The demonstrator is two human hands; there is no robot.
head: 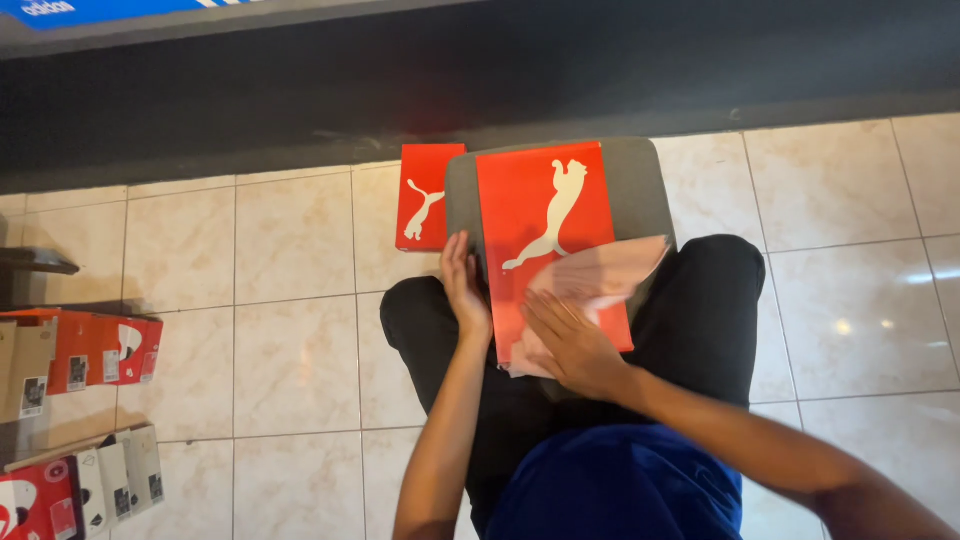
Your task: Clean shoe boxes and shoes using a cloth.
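Observation:
A red shoe box with a white animal figure on its lid lies on a grey stool in front of my knees. My left hand rests flat against the box's left side. My right hand presses down on a sheet of thin pale tissue paper spread over the near right part of the lid. I sit with black trousers and a blue shirt.
A second red box lies on the tiled floor left of the stool. Several red shoe boxes are stacked at the left edge. A dark wall base runs along the back.

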